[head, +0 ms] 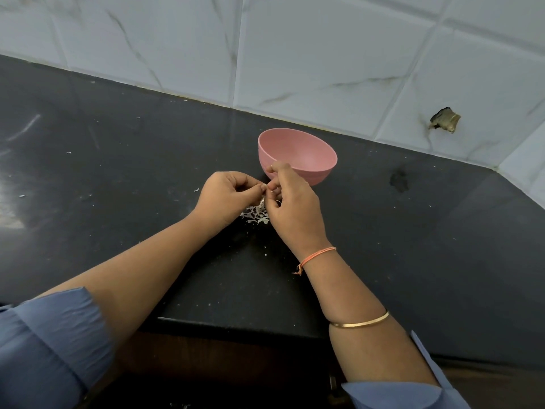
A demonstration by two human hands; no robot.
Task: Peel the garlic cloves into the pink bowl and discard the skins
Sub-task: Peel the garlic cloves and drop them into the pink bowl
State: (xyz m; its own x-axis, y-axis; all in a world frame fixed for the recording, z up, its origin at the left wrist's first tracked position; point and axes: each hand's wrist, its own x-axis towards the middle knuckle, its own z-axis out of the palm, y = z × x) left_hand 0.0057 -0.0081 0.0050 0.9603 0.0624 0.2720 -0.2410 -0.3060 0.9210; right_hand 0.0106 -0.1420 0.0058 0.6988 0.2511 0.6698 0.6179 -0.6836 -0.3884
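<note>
A pink bowl (298,154) stands on the black counter near the tiled wall, and what I see of its inside is bare. Just in front of it my left hand (227,196) and my right hand (292,202) meet fingertip to fingertip. Both pinch a small garlic clove (267,188), which the fingers almost wholly hide. A small heap of white garlic skins (255,215) lies on the counter right under the hands.
The black counter (413,231) runs left and right, with its front edge close to me. A few white skin flecks (196,190) are scattered over it. A tiled wall (295,54) closes the back and meets a side wall at the right corner.
</note>
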